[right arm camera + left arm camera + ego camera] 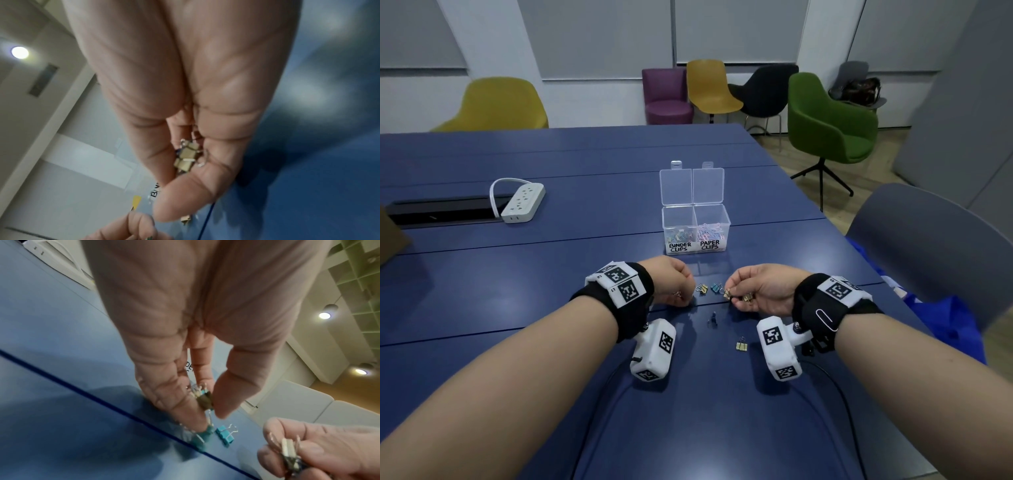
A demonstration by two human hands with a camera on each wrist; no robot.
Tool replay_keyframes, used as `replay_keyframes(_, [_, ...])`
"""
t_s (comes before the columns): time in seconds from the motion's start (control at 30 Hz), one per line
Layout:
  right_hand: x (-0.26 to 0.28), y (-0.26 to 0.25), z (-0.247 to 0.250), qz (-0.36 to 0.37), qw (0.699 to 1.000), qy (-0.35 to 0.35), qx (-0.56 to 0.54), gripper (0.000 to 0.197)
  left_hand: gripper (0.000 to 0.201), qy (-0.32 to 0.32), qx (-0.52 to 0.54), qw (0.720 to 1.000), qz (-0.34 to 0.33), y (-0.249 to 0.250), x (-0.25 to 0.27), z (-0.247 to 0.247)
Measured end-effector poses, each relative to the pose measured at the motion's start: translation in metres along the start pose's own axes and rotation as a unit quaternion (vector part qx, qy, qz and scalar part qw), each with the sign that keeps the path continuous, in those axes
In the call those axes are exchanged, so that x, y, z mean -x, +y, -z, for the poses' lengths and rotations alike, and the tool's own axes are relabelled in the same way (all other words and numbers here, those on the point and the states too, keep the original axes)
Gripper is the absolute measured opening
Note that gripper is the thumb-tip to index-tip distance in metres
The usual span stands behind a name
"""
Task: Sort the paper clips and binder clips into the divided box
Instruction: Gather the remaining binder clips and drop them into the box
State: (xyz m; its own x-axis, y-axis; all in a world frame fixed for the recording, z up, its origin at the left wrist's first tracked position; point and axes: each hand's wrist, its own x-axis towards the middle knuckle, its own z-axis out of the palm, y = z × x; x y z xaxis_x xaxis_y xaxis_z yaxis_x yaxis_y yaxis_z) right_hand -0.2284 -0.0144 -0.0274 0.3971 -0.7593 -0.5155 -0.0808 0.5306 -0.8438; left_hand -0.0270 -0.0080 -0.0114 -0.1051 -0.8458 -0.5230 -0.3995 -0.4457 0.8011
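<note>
The clear divided box (695, 222) stands open on the blue table (517, 274), labelled BINDER CLIPS on the left and PAPER CLIPS on the right, with clips in both halves. My left hand (674, 284) holds several binder clips (203, 398) in its curled fingers, fingertips down on the table beside a teal binder clip (225, 435). My right hand (753, 291) holds gold binder clips (186, 156) in its palm and pinches another gold clip (727, 293). Loose binder clips lie between the hands: a gold one (701, 288), a teal one (716, 287), a dark one (713, 318) and a gold one (742, 344).
A white power strip (524, 202) lies at the left by a black cable slot (441, 212). A grey chair back (935, 253) stands close on the right, over a blue bag (941, 318). Coloured chairs line the far wall.
</note>
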Motion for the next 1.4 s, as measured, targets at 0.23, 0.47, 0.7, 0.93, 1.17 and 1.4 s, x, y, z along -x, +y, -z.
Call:
replay_keyframes(0.23, [0.005,-0.007,0.006,-0.043,0.996,0.022,-0.073,0.025,0.03,0.049,0.056,0.997,0.024,-0.001,-0.004,0.0])
replay_keyframes(0.47, [0.0,-0.005,0.002,-0.036,0.996,0.076,-0.015,0.027,0.023,0.061,0.127,0.988,0.057,0.001,-0.004,0.004])
replay_keyframes(0.7, [0.012,-0.015,-0.007,0.009,0.962,0.08,0.261,0.025,0.023,0.012,0.165,0.984,0.059,0.003,-0.003,0.003])
replay_keyframes(0.93, [0.03,-0.015,-0.036,0.079,0.725,0.113,0.675,0.029,0.025,0.006,-0.372,0.917,-0.146,0.004,0.007,-0.018])
replay_keyframes(1.17, [0.046,-0.001,-0.029,0.108,0.709,0.065,0.694,0.018,0.082,0.0,-0.524,0.819,-0.234,-0.001,0.013,-0.024])
replay_keyframes(1.4, [0.06,0.011,-0.024,0.095,0.661,0.03,0.743,0.029,0.083,-0.037,-0.533,0.82,-0.208,-0.008,0.012,-0.029])
